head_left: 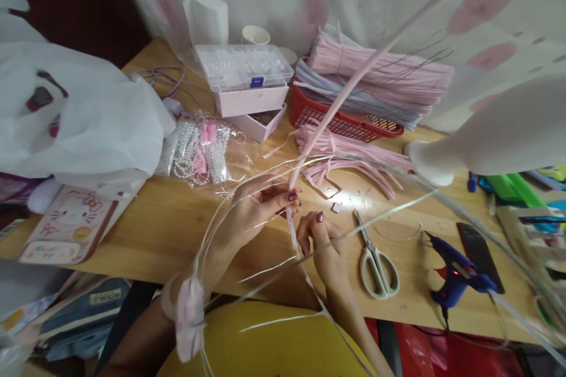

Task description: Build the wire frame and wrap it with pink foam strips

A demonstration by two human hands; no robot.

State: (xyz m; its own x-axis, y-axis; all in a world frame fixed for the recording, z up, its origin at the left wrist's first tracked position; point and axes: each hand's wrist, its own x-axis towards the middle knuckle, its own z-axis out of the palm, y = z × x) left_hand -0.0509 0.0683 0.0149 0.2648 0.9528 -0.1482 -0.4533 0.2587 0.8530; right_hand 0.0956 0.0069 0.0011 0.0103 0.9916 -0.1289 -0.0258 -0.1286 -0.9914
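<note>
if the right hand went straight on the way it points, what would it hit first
Probably the left hand, which pinches the pink stem just ahead of the right hand. Depth is unclear in this one view, so it might pass under.

Pinched bit of the pink stem (354, 80) is hidden by the left hand (252, 209), phone (477, 247) near 4 o'clock's partly blocked, white bag (97, 106) around 9:30's cropped.

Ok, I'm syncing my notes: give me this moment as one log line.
left hand: pinching pink stem; right hand: curled nearby, grip unclear; scissors: on table
</note>
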